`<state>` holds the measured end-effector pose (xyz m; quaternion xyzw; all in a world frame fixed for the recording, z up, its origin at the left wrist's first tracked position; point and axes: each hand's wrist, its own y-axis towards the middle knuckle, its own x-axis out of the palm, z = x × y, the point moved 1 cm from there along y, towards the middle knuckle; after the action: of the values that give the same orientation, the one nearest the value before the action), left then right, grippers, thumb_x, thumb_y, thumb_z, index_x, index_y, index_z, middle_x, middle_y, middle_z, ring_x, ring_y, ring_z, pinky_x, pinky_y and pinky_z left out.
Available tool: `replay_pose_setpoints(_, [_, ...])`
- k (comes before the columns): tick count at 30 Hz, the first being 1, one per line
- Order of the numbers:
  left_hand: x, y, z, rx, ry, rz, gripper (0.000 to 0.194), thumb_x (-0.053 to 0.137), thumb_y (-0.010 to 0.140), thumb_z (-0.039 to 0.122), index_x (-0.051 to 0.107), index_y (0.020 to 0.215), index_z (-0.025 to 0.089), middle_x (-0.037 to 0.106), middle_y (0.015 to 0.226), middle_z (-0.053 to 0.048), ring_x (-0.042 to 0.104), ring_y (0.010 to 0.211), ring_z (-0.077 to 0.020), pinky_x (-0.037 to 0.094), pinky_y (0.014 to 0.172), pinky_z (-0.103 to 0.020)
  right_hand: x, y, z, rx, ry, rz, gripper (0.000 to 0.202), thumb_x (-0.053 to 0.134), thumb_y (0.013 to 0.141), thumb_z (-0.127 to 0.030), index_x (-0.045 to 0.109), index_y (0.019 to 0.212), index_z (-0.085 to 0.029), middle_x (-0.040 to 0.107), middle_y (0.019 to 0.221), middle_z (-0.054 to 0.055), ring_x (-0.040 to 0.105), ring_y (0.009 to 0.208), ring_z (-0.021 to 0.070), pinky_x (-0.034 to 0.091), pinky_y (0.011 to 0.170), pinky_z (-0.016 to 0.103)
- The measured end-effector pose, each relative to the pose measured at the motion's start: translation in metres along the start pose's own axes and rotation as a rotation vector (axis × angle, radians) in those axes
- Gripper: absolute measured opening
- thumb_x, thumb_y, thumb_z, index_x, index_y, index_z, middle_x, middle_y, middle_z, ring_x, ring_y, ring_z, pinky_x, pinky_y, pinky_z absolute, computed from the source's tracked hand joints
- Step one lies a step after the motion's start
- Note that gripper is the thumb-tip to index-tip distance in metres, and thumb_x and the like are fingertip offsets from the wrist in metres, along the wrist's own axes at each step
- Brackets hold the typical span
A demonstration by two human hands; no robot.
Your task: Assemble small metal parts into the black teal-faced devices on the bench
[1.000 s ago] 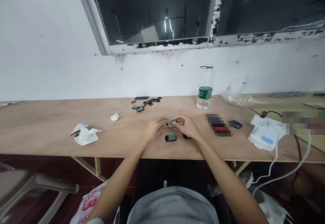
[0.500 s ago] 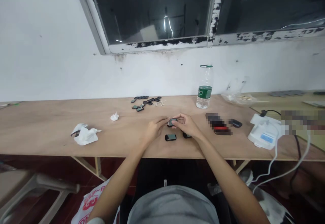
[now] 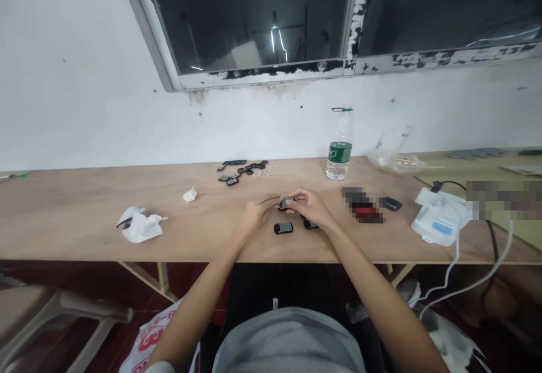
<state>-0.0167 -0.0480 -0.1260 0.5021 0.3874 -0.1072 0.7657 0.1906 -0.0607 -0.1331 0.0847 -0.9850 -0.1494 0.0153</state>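
A small black case with a grey face (image 3: 287, 202) is held just above the table between my hands. My right hand (image 3: 311, 206) pinches it, thumb across the face and fingers curled behind the far edge. Fingers pressed together, my left hand (image 3: 256, 215) meets the case's left edge at the fingertips; its grip there is partly hidden. A similar black case with a grey face (image 3: 283, 228) lies flat just below my hands. Another black case (image 3: 310, 223) sits partly covered under my right wrist.
Several small black pieces (image 3: 232, 179) lie near the wall beside scattered tiny light bits (image 3: 263, 173). A water bottle (image 3: 339, 153) stands behind on the right. Crumpled tissue (image 3: 144, 227) lies left; a dark oval object (image 3: 391, 203) and a white device with cables (image 3: 440, 220) lie right.
The view has shifted very slightly. Both hands keep nearly the same pose around the small case, and the other things stay where they were.
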Motion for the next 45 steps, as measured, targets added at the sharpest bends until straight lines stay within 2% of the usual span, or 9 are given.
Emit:
replay_pose_setpoints(9, [-0.029,-0.008,-0.053,-0.29,0.022,-0.198,0.017,0.052,0.092,0.021,0.068,0.097,0.017,0.073,0.097,-0.009,0.069,0.091,-0.0238,0.056,0.085,-0.038,0.001,-0.004,0.005,-0.067,-0.745,0.053,0.01,0.064,0.08,-0.023,0.07,0.085,-0.017,0.068,0.072,0.002,0.059,0.065,0.0158,0.042,0.062,0.026])
replay_pose_setpoints(15, [-0.033,-0.026,-0.08,-0.502,-0.111,-0.405,0.045,0.065,0.076,0.011,0.063,0.12,0.017,0.073,0.098,-0.006,0.069,0.089,-0.0223,0.057,0.082,-0.035,0.0,-0.006,0.003,-0.08,-0.974,0.068,0.017,0.06,0.087,-0.028,0.075,0.086,-0.019,0.075,0.086,0.007,0.066,0.08,0.021,0.044,0.071,0.028])
replay_pose_setpoints(20, [-0.03,-0.024,-0.075,-0.534,-0.228,-0.435,0.046,0.072,0.074,0.018,0.064,0.119,0.016,0.073,0.101,-0.009,0.069,0.091,-0.0235,0.058,0.083,-0.037,-0.024,-0.006,-0.008,-0.089,-1.041,0.129,0.031,0.047,0.091,-0.013,0.075,0.104,-0.016,0.073,0.111,0.013,0.065,0.104,0.0235,0.045,0.091,0.029])
replay_pose_setpoints(24, [-0.034,-0.02,-0.069,-0.533,-0.236,-0.468,0.049,0.075,0.074,0.027,0.065,0.121,0.017,0.072,0.108,-0.01,0.069,0.096,-0.0248,0.058,0.084,-0.036,-0.045,-0.007,-0.008,-0.056,-1.053,-0.065,0.051,0.044,0.078,0.004,0.074,0.113,-0.016,0.071,0.123,0.01,0.062,0.115,0.0206,0.041,0.099,0.025])
replay_pose_setpoints(27, [-0.038,-0.02,-0.072,-0.545,-0.21,-0.466,0.046,0.075,0.075,0.034,0.067,0.117,0.017,0.073,0.107,-0.008,0.069,0.095,-0.0243,0.058,0.083,-0.035,-0.053,-0.008,-0.006,0.009,-1.089,-0.117,0.041,0.045,0.084,-0.002,0.076,0.106,-0.016,0.074,0.115,0.012,0.066,0.106,0.0223,0.043,0.092,0.026])
replay_pose_setpoints(32, [-0.045,-0.023,-0.077,-0.47,-0.159,-0.403,0.039,0.073,0.077,0.036,0.07,0.112,0.019,0.075,0.103,-0.008,0.071,0.087,-0.0225,0.059,0.077,-0.033,-0.063,-0.01,-0.005,0.13,-1.2,0.04,0.021,0.055,0.088,-0.016,0.074,0.077,-0.016,0.075,0.084,0.015,0.067,0.078,0.024,0.04,0.07,0.029])
replay_pose_setpoints(37, [-0.051,-0.019,-0.068,-0.411,-0.125,-0.387,0.034,0.066,0.085,0.039,0.071,0.112,0.019,0.076,0.107,-0.009,0.072,0.087,-0.0228,0.059,0.076,-0.034,-0.081,-0.012,-0.002,0.15,-1.154,0.102,0.006,0.065,0.078,-0.013,0.069,0.079,-0.017,0.073,0.085,0.011,0.064,0.078,0.0231,0.037,0.066,0.028])
replay_pose_setpoints(40, [-0.052,-0.015,-0.062,-0.386,-0.103,-0.378,0.032,0.06,0.09,0.04,0.072,0.111,0.019,0.076,0.109,-0.008,0.072,0.09,-0.0233,0.058,0.078,-0.034,-0.086,-0.011,-0.002,0.099,-1.115,0.132,0.019,0.071,0.073,-0.013,0.067,0.091,-0.017,0.072,0.092,0.01,0.063,0.082,0.0219,0.038,0.068,0.027])
replay_pose_setpoints(45, [-0.05,-0.007,-0.047,-0.322,-0.088,-0.327,0.03,0.055,0.093,0.039,0.072,0.107,0.017,0.075,0.108,-0.009,0.071,0.087,-0.0228,0.057,0.077,-0.034,-0.075,-0.01,-0.016,0.028,-0.921,0.136,0.01,0.065,0.078,-0.016,0.068,0.088,-0.016,0.073,0.09,0.009,0.064,0.081,0.0209,0.043,0.071,0.027])
